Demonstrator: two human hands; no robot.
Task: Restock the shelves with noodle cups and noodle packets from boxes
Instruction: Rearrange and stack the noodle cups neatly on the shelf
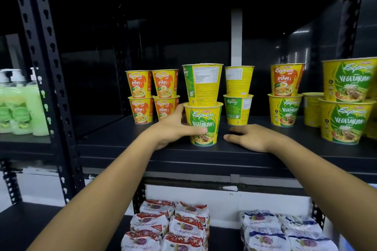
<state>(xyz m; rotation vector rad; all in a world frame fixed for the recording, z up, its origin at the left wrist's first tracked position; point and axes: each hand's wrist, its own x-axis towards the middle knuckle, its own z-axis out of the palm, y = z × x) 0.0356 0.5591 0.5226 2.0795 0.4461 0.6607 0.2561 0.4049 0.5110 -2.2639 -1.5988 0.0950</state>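
Observation:
A yellow-green Vegetarian noodle cup [204, 124] stands near the front of the black shelf [204, 154], with a second cup [202, 84] stacked on it, label turned away. My left hand [175, 128] grips the lower cup from its left side, thumb across the front. My right hand [251, 138] rests flat on the shelf just right of that cup, fingers relaxed and holding nothing. Behind stand orange Ayam cups [153, 96] in two stacks at the left and another two-cup stack [238, 96] in the middle.
More Vegetarian and Ayam cups [285, 96] and larger Vegetarian cups [346, 104] fill the shelf's right side. Red noodle packets [169, 226] and blue packets [281, 232] lie on the shelf below. Green bottles [20, 108] sit left of a black upright post [53, 87].

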